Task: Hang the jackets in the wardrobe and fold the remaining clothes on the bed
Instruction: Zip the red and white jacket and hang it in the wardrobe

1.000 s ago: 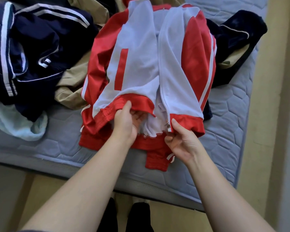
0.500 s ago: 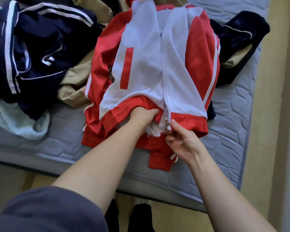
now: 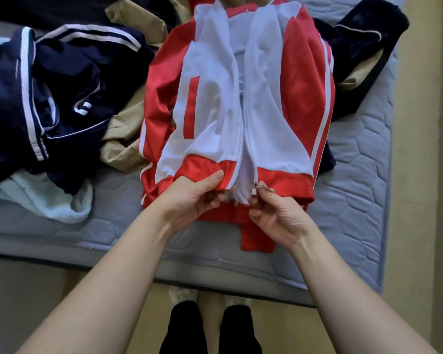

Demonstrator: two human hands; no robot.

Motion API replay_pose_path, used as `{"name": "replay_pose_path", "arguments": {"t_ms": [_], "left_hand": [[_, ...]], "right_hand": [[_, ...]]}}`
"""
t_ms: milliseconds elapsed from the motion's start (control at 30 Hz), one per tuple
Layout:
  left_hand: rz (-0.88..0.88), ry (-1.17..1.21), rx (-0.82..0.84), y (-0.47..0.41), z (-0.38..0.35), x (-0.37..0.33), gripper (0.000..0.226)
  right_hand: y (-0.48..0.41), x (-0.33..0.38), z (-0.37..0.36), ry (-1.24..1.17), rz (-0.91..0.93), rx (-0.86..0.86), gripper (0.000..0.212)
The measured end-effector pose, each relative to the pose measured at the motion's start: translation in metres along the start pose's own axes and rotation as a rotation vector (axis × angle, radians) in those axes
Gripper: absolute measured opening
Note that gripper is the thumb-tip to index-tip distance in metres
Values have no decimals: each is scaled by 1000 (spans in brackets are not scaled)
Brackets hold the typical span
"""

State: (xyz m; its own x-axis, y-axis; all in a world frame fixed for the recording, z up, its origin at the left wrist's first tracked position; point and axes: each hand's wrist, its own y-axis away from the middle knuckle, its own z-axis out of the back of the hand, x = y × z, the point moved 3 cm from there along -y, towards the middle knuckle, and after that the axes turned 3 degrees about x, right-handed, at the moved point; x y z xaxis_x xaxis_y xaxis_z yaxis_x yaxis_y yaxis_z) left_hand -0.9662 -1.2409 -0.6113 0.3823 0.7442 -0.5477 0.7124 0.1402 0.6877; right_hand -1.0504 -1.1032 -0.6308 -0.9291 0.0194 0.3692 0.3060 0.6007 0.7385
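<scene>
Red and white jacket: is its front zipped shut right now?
No, the red and white jacket lies with its two front panels apart, and the zipper slider sits at the bottom hem.

our red and white jacket (image 3: 266,111) lies front up on the pale quilted bed (image 3: 356,200), collar away from us and hem towards the near edge. its zipper is open and the white panels are parted, with the slider (image 3: 255,190) at the bottom. our left hand (image 3: 189,200) pinches the red hem band, and our right hand (image 3: 276,215) grips the hem just below the slider. a navy white-striped jacket (image 3: 62,93) lies crumpled to the left beside a tan garment (image 3: 123,139), with a pale mint garment (image 3: 49,200) under it. a dark navy garment (image 3: 363,47) lies to the right.
</scene>
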Motion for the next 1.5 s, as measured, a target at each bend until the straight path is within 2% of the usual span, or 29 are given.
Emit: {"name": "replay_pose_path", "arguments": {"t_ms": [100,200,333,433,533,633,700,767,1067,1333,1500], "left_hand": [[-22,-83,-29,0,0,2,18],[-73,-73,-104,0,-1,4,12],[-135,-100,-50,4,-8,2,13],[-199,-124,-29,6,-11,-5,6],[-296,-182,-120,8,-16,-7,7],[-387,-226,-237,7,-24,-5,24],[-416,-198,-290,8,-28,-3,17],[-435,-169,-312,8,-31,-2,13],[-480,-117,-339,8,-33,2,25],[-515,-201,-350,9,-34,3,30],[-494,-365,-343,11,-28,6,31]], "right_hand": [[2,-1,-3,-1,8,37,16],[3,0,-1,43,39,-14,14],[5,4,-4,58,105,-37,7],[9,5,-6,90,127,-52,11],[11,3,-9,62,147,-46,15],[11,-1,-12,-10,162,-53,15],[10,-5,-13,-49,172,-54,14],[9,-7,-13,-74,186,-57,13],[5,-13,-14,-116,233,-95,13],[3,-14,-16,-147,275,-95,8],[1,-13,-14,-142,300,-193,7]]}}
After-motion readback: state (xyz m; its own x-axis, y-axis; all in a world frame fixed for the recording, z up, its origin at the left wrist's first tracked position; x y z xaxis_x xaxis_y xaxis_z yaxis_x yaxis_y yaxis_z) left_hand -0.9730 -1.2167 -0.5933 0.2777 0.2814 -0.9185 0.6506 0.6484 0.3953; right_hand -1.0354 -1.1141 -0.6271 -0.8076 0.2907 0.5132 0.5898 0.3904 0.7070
